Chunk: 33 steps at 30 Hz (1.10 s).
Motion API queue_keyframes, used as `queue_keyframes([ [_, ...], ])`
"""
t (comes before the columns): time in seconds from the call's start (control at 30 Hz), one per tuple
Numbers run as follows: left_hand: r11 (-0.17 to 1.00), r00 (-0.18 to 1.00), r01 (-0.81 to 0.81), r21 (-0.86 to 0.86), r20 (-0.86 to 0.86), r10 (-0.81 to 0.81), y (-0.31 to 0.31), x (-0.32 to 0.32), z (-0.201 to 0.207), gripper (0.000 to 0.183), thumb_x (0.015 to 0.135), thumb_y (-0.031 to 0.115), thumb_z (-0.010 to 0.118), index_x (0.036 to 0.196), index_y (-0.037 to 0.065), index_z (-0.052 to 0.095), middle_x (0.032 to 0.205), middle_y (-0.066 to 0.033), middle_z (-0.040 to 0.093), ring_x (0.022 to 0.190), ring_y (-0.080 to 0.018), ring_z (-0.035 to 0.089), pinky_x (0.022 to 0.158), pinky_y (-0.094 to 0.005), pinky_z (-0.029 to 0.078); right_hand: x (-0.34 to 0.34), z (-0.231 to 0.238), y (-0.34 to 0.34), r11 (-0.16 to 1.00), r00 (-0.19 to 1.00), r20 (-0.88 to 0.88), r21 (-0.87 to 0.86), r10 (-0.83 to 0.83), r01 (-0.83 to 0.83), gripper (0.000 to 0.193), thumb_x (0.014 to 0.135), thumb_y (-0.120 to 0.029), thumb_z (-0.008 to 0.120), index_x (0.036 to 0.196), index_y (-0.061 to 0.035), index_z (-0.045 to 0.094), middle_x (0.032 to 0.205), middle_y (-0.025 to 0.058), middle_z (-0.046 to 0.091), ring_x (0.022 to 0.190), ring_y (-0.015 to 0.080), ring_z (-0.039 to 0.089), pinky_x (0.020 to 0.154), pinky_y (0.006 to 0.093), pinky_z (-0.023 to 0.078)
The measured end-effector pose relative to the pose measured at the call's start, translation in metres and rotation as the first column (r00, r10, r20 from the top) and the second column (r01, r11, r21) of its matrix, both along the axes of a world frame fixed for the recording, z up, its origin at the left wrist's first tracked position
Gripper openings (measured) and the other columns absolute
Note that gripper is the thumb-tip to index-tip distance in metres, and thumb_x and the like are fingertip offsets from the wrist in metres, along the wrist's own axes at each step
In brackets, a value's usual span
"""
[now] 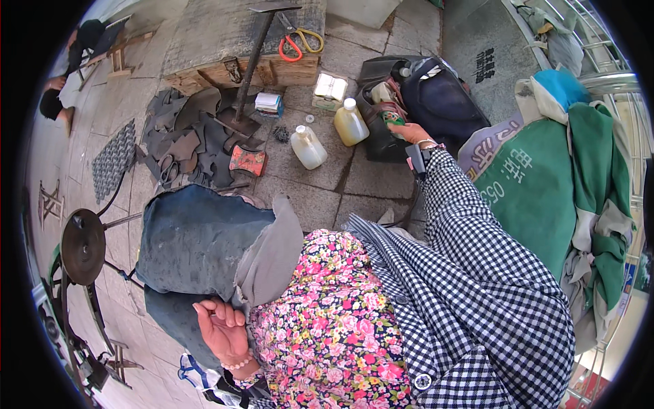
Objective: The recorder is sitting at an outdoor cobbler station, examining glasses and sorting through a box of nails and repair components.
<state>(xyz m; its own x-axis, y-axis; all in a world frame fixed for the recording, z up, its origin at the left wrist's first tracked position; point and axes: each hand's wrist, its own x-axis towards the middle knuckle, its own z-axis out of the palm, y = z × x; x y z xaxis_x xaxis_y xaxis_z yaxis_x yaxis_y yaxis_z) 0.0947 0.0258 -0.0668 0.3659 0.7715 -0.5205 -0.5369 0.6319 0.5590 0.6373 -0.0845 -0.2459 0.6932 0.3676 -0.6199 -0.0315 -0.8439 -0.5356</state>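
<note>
My right hand (411, 132) reaches out to a dark open bag (381, 146). Its fingers are closed on a small green patterned thing (392, 118) at the bag's mouth; whether it is a packet or a cloth I cannot make out. A dark blue bag (443, 102) sits close beside it. My left hand (225, 332) rests palm up on my lap, fingers loosely curled and thumb apart, holding nothing. It lies against a dark blue apron or lap cloth (204, 238) with a grey folded edge (269, 255).
Two plastic bottles, one yellowish (351, 124) and one pale (309, 148), stand on the paving. Further left lie dark leather scraps (187, 140), a red tin (247, 161) and a metal shoe stand (252, 68). Scissors (291, 48) lie by a wooden box (204, 41). Green cloth (528, 191) hangs at right.
</note>
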Motion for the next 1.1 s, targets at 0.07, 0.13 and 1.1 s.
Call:
queue_keyframes([
  [0.07,1.0,1.0,-0.005,-0.007,-0.011,0.005,0.002,0.003,0.001,0.03,0.091,0.032,0.037,0.084,0.007,0.05,0.062,-0.0015,0.04,0.048,-0.0116,0.036,0.047,-0.0262,0.035,0.031,-0.043,-0.014,0.985,0.997,-0.027,0.158,-0.068,0.071,0.033,0.072,-0.024,0.066,0.095,-0.002,0.059,0.085,0.0048,0.061,0.068,0.016,0.058,0.062,0.0253,0.045],
  [0.13,1.0,1.0,0.004,-0.024,-0.02,-0.004,0.001,-0.001,-0.002,0.032,0.091,0.035,0.035,0.084,0.007,0.051,0.062,-0.0026,0.043,0.049,-0.013,0.038,0.046,-0.029,0.037,0.034,-0.03,0.001,0.939,0.979,-0.095,0.278,-0.182,0.202,0.026,0.073,-0.019,0.064,0.094,-0.0038,0.059,0.084,0.0044,0.061,0.068,0.0162,0.059,0.06,0.027,0.047],
  [1.1,0.996,0.997,-0.059,0.062,0.05,0.056,-0.005,-0.002,0.004,0.023,0.087,0.026,0.046,0.086,0.003,0.051,0.063,-0.0029,0.046,0.053,-0.0143,0.045,0.049,-0.0328,0.043,-0.165,0.196,0.136,0.401,0.244,-0.7,0.619,0.671,0.676,0.031,0.079,-0.011,0.051,0.107,0.0007,0.05,0.107,0.0155,0.055,0.097,0.0291,0.053,0.087,0.0416,0.042],
])
